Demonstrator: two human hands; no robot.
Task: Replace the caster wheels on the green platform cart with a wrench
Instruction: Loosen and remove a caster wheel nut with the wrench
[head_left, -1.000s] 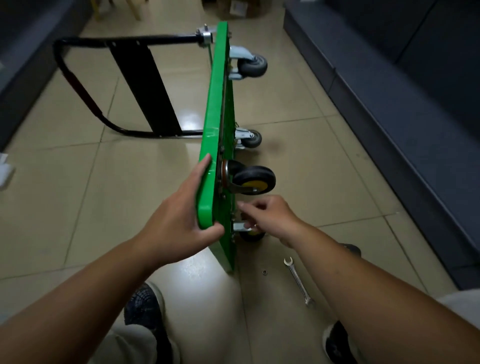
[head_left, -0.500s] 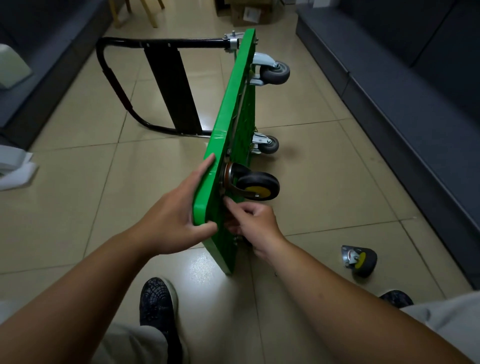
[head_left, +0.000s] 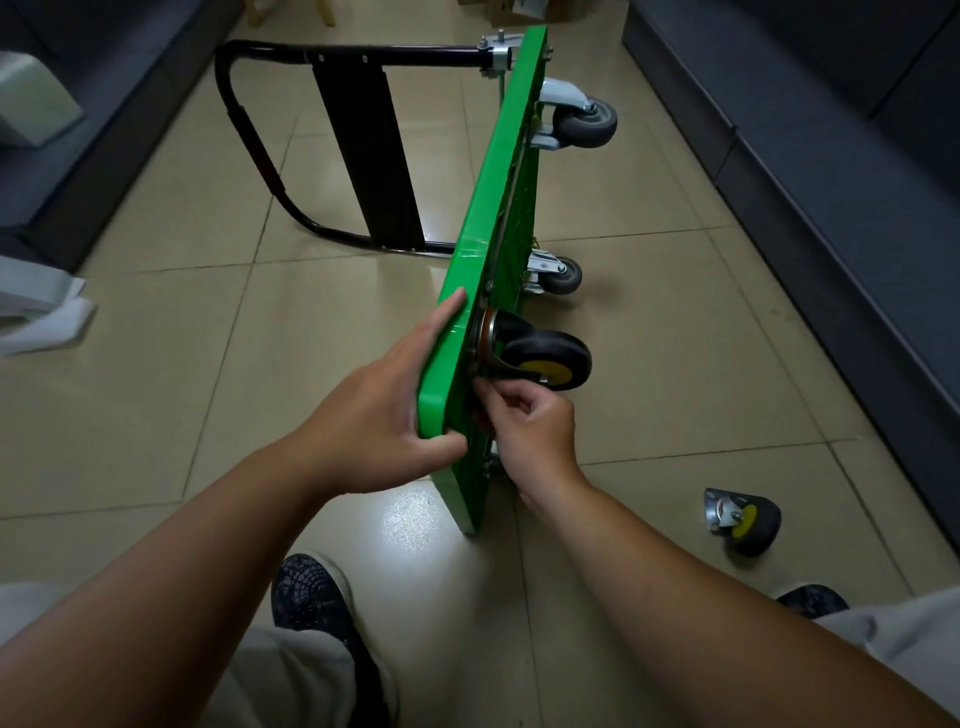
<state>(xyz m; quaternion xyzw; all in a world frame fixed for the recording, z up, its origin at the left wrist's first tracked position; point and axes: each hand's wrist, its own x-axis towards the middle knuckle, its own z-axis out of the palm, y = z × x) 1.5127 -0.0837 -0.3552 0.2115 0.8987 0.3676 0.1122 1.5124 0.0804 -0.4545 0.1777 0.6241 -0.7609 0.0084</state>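
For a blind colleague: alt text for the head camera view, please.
The left hand holds a green cart standing on its edge; the right hand works at the base of its black-and-yellow wheel. A loose wheel lies on the floor.

Glossy green plastic cart deck, glossy tiled floor

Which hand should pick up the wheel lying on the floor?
Probably right. The right hand is on the same side as the loose wheel; the left hand grips the cart, holding it on edge.
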